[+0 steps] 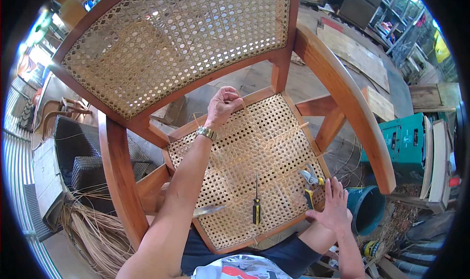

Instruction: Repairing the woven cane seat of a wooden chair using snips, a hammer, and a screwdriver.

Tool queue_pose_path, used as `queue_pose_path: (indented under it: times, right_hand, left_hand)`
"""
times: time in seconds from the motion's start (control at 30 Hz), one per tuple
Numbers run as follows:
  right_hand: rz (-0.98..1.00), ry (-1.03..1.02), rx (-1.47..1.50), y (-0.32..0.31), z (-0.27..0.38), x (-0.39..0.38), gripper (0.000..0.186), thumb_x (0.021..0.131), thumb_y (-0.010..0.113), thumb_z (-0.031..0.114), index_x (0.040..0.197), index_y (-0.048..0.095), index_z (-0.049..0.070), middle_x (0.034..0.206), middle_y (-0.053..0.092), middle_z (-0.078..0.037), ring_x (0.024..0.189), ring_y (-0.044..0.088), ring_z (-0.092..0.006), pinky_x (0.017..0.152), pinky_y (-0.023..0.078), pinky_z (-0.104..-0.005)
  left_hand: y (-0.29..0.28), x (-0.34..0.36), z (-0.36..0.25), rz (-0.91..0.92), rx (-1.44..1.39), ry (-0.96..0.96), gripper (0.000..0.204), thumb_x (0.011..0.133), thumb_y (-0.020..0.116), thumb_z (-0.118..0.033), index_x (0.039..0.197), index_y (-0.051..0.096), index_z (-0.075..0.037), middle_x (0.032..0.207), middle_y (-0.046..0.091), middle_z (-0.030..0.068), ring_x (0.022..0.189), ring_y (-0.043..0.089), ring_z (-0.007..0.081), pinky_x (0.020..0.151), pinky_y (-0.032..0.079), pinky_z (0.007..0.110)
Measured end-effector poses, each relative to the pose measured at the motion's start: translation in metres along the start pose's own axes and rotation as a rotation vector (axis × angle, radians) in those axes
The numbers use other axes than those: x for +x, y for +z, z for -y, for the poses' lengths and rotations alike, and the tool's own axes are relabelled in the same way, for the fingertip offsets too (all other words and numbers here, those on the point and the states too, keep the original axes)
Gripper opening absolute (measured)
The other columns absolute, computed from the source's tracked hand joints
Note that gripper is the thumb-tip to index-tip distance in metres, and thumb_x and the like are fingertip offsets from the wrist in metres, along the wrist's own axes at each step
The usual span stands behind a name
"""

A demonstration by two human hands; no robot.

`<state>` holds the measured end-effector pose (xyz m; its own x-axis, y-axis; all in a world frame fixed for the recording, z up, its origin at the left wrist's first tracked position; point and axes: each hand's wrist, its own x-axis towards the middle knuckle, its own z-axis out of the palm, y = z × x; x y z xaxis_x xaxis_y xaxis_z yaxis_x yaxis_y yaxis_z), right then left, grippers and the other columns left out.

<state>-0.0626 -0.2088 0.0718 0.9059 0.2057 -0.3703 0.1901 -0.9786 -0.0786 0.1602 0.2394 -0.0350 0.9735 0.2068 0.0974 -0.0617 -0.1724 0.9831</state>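
Note:
A wooden armchair stands before me, with a woven cane seat [235,156] and a cane back [181,39]. My left hand [224,106] is at the seat's rear rail, fingers curled together on a thin cane strand [246,107]. Near the right front of the seat, my right hand [336,206] has its fingers spread, beside cutters [309,176] with yellow-and-black handles; whether it touches them I cannot tell. A screwdriver-like tool [256,211] with a thin shaft lies on the weave. The knife blade [209,210] shows beside my left forearm.
Curved armrests [345,95] rise at both sides of the seat. On the right are a teal bucket [368,213], a green crate [404,144] and upright boards [438,161]. A bundle of loose cane strips [95,237] lies at left, below a dark woven chair [83,142].

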Motion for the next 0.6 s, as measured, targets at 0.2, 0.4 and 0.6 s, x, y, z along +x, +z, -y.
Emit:
queue_pose_path:
  times: [0.2, 0.4, 0.6]
  right_hand:
    - [0.075, 0.016, -0.042, 0.001, 0.011, -0.001, 0.131, 0.068, 0.084, 0.063, 0.158, 0.017, -0.004, 0.159, 0.027, -0.024, 0.149, 0.022, -0.0447, 0.123, 0.015, -0.0618]
    - [0.050, -0.016, 0.127, -0.001, 0.009, 0.003, 0.117, 0.070, 0.088, 0.039, 0.156, 0.021, -0.002, 0.146, 0.036, -0.021, 0.141, 0.033, -0.0420, 0.122, 0.018, -0.0610]
    - [-0.029, -0.134, 0.106, 0.001, 0.011, 0.008, 0.112, 0.069, 0.087, 0.033, 0.157, 0.024, 0.002, 0.147, 0.035, -0.022, 0.142, 0.032, -0.0422, 0.123, 0.018, -0.0601]
  left_hand:
    - [0.004, -0.004, -0.016, 0.032, 0.013, -0.012, 0.028, 0.089, 0.081, -0.013, 0.112, 0.067, -0.007, 0.092, 0.070, -0.0014, 0.082, 0.063, 0.0047, 0.078, 0.053, 0.021]
    - [-0.003, -0.007, -0.011, 0.048, 0.033, -0.035, 0.018, 0.090, 0.080, -0.013, 0.102, 0.067, -0.007, 0.090, 0.069, -0.0024, 0.082, 0.062, 0.0042, 0.076, 0.052, 0.021]
    - [-0.001, -0.007, -0.013, 0.070, -0.037, -0.006, 0.013, 0.094, 0.075, -0.010, 0.103, 0.066, -0.006, 0.092, 0.068, -0.0028, 0.082, 0.061, 0.0045, 0.075, 0.051, 0.021]
